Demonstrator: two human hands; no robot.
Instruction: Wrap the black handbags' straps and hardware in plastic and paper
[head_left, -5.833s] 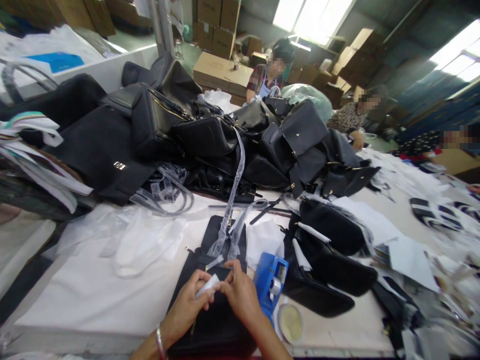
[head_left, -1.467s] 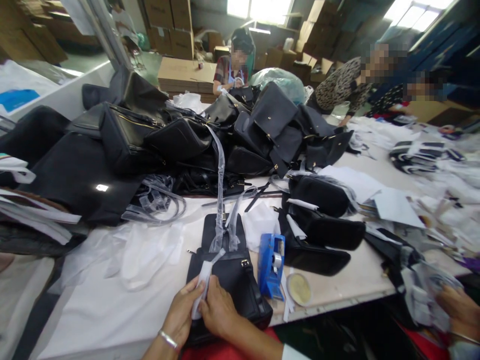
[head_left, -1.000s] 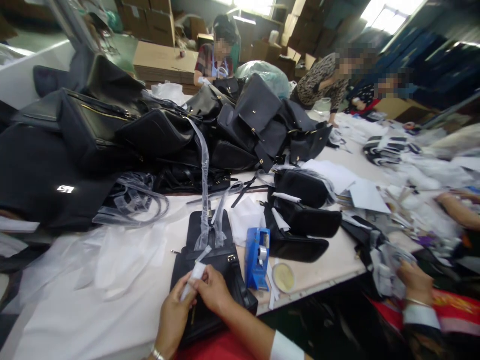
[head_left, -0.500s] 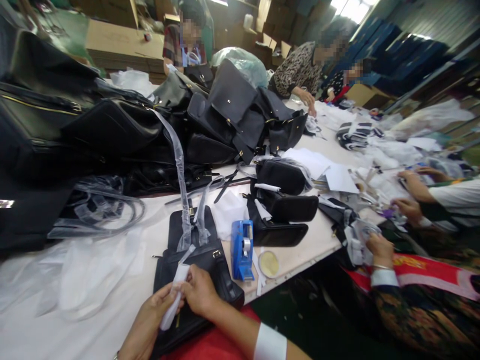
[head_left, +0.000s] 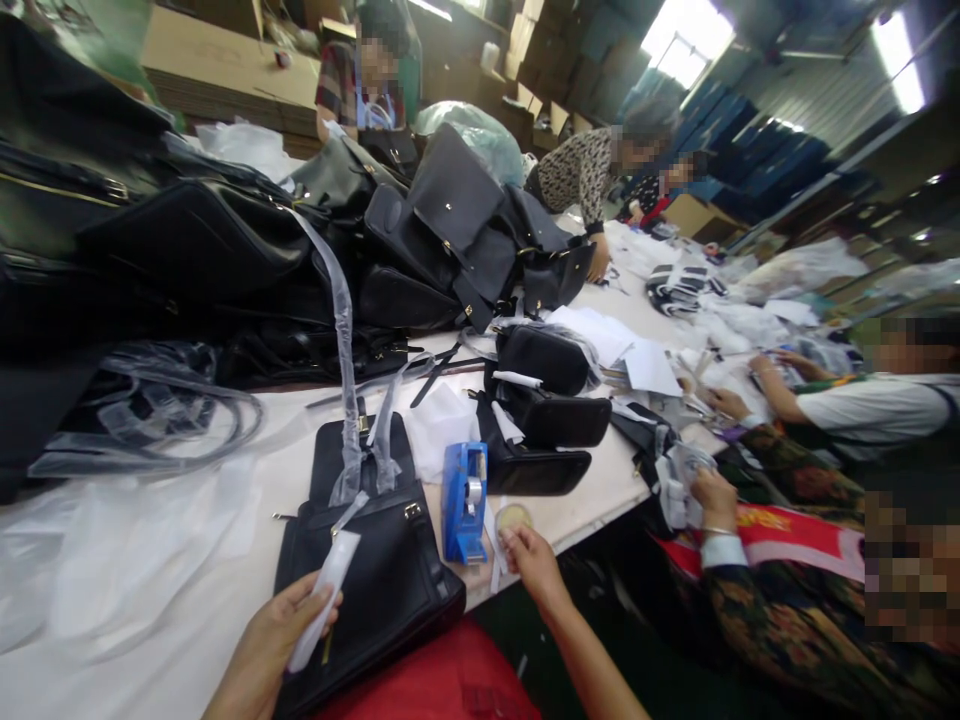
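Right hand (head_left: 529, 560) off strap (head_left: 324, 588), beside dispenser (head_left: 463, 505)

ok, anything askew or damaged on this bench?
Nothing spilled or damaged. The black bag beside the left hand, which holds a white strip, lies askew, its near corner overhanging the table edge. The bags behind are heaped loosely.

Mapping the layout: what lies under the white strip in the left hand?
Under the white strip, held by the left hand, lies a black handbag. The bag hides the table surface below it.
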